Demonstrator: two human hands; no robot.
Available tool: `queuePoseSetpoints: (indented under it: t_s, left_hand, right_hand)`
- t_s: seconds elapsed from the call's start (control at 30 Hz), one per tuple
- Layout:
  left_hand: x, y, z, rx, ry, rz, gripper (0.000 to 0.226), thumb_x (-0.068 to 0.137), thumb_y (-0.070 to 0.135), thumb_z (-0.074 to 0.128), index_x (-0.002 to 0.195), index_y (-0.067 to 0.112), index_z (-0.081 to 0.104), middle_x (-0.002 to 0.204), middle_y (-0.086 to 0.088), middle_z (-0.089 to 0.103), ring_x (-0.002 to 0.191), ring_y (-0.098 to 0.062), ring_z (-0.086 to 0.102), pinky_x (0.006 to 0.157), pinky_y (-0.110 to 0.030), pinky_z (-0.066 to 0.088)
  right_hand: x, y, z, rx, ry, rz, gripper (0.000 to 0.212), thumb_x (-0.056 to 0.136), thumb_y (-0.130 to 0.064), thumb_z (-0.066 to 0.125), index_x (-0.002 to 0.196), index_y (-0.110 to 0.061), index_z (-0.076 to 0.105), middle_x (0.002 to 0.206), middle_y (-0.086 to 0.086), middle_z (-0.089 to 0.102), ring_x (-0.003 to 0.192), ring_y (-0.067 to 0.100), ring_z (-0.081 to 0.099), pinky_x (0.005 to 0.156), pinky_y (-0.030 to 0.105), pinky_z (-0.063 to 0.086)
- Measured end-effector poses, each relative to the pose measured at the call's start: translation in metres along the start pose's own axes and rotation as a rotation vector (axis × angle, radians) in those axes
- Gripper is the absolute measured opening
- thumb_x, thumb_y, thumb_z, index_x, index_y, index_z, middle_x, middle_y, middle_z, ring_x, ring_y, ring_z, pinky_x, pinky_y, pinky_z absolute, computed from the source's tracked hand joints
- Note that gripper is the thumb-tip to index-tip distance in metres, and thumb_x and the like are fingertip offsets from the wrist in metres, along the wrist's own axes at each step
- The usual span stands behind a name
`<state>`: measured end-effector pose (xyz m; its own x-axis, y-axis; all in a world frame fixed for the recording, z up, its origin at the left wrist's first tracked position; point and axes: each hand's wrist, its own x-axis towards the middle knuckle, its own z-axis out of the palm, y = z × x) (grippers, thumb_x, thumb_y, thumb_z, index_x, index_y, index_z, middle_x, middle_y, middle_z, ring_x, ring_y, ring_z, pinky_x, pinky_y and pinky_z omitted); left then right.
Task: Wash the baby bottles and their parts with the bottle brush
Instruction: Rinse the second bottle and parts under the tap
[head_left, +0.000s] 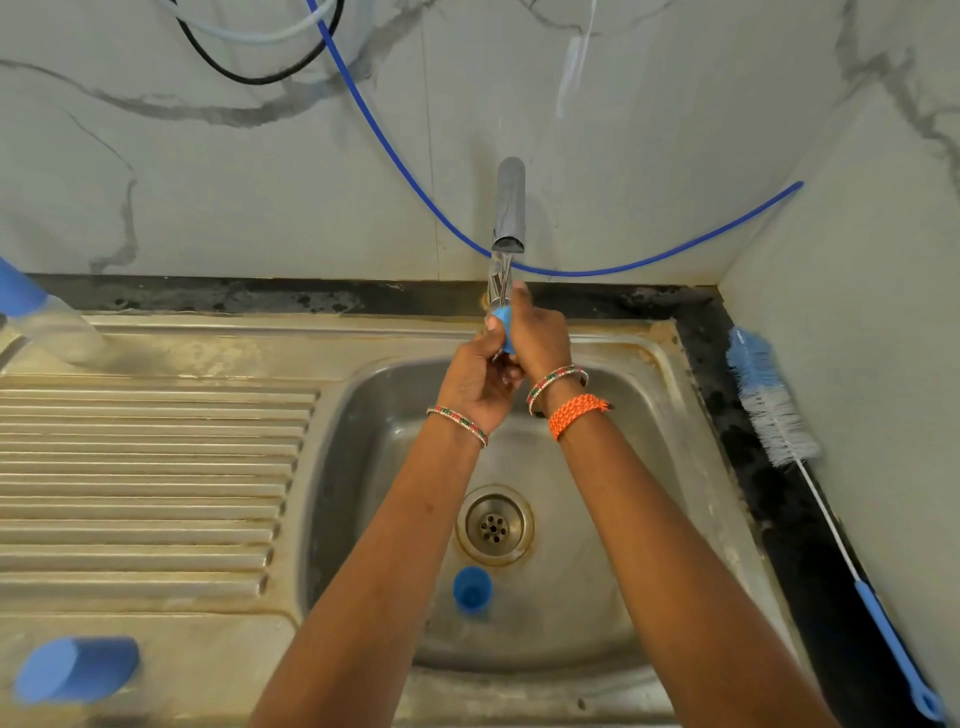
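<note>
Fingers (511, 312) of both my hands pinch a small blue bottle part (503, 325) under the running tap (510, 208), at the sink's (675, 364) back edge. I judge this a rinse; next I'd fetch the brush (769, 405) off the worktop's right edge. No writing readable anywhere.

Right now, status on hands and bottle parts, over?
Left hand and right hand both gripping small blue plastic bottle part under running steel tap. Blue-handled bottle brush idle, right counter. Nothing obstructing.
</note>
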<state>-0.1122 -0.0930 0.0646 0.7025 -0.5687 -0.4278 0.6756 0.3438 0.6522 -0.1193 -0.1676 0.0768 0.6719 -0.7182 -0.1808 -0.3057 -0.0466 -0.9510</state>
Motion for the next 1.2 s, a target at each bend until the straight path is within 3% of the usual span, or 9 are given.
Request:
queuePoseSetpoints:
  t_s: [0.2,0.47,0.57,0.67,0.8,0.87,1.0,1.1,1.2]
  left_hand:
    - [0.004,0.001,-0.01,-0.04,0.067,-0.004,0.025,0.097,0.031,0.048,0.097,0.011,0.063,0.069,0.0,0.06,0.057,-0.008,0.051,0.057,-0.021,0.041]
    - [0.009,0.005,-0.011,-0.025,0.055,-0.119,0.043,0.101,0.041,0.031,0.1,0.011,0.061,0.08,-0.006,0.061,0.07,-0.016,0.056,0.061,-0.028,0.047]
    - [0.014,0.012,-0.008,0.02,0.086,-0.121,0.044,0.101,0.04,0.03,0.086,0.011,0.059,0.06,-0.002,0.056,0.049,-0.01,0.051,0.046,-0.018,0.043]
    - [0.023,0.022,-0.007,0.004,0.089,-0.136,0.038,0.1,0.034,0.033,0.087,0.011,0.059,0.065,-0.005,0.063,0.059,-0.014,0.059,0.054,-0.023,0.049]
    - [0.025,0.029,-0.011,0.014,0.002,-0.15,0.028,0.098,0.024,0.039,0.093,0.006,0.06,0.057,-0.003,0.062,0.041,-0.008,0.051,0.044,-0.018,0.046]
    - [0.026,0.027,-0.014,0.009,-0.031,-0.137,0.026,0.098,0.022,0.042,0.1,0.004,0.061,0.062,-0.004,0.064,0.045,-0.008,0.052,0.05,-0.018,0.046]
    - [0.025,0.022,-0.017,-0.001,-0.073,-0.093,0.024,0.1,0.019,0.042,0.105,0.004,0.06,0.061,-0.004,0.065,0.044,-0.006,0.054,0.05,-0.016,0.051]
    - [0.024,0.027,-0.02,0.042,-0.077,-0.011,0.023,0.099,0.013,0.043,0.111,0.002,0.06,0.076,-0.007,0.068,0.059,-0.01,0.065,0.055,-0.019,0.055]
    - [0.025,0.034,-0.026,0.153,-0.072,0.015,0.031,0.098,0.012,0.045,0.125,-0.003,0.053,0.091,-0.011,0.065,0.072,-0.015,0.067,0.062,-0.024,0.058]
  right_hand:
    - [-0.008,0.011,0.004,-0.088,-0.136,-0.112,0.049,0.099,-0.044,0.039,0.082,-0.005,0.064,0.069,0.004,0.057,0.067,0.016,0.054,0.069,0.032,0.046]
    - [-0.005,0.015,0.012,-0.103,-0.033,-0.069,0.045,0.097,-0.044,0.045,0.094,-0.004,0.067,0.088,0.011,0.064,0.077,0.019,0.057,0.062,0.026,0.044]
    - [-0.008,0.015,0.012,-0.078,-0.06,-0.074,0.039,0.099,-0.04,0.042,0.106,-0.008,0.062,0.097,0.01,0.064,0.08,0.017,0.06,0.07,0.029,0.051]
    - [-0.013,0.014,0.008,-0.164,-0.092,-0.202,0.027,0.094,-0.021,0.055,0.117,-0.009,0.062,0.111,0.011,0.064,0.1,0.023,0.06,0.09,0.037,0.05]
    - [-0.021,0.021,-0.004,-0.353,-0.037,-0.455,0.028,0.084,-0.005,0.066,0.111,-0.006,0.069,0.113,0.011,0.066,0.102,0.022,0.061,0.092,0.028,0.049]
    - [-0.022,0.024,-0.009,-0.461,-0.009,-0.527,0.032,0.086,-0.007,0.064,0.117,-0.009,0.066,0.123,0.009,0.062,0.112,0.024,0.056,0.097,0.036,0.048]
    - [-0.025,0.027,-0.015,-0.748,0.038,-0.585,0.039,0.086,-0.008,0.058,0.122,-0.018,0.064,0.151,0.009,0.033,0.139,0.029,0.022,0.108,0.044,0.023]
    - [-0.029,0.031,-0.021,-0.704,-0.108,-0.528,0.048,0.082,-0.011,0.063,0.128,-0.026,0.059,0.158,0.004,0.018,0.143,0.027,0.008,0.11,0.042,0.015]
    - [-0.016,0.037,-0.042,-1.019,-0.113,-0.671,0.066,0.076,-0.009,0.064,0.13,-0.045,0.052,0.159,0.006,0.014,0.144,0.034,0.008,0.107,0.053,0.018]
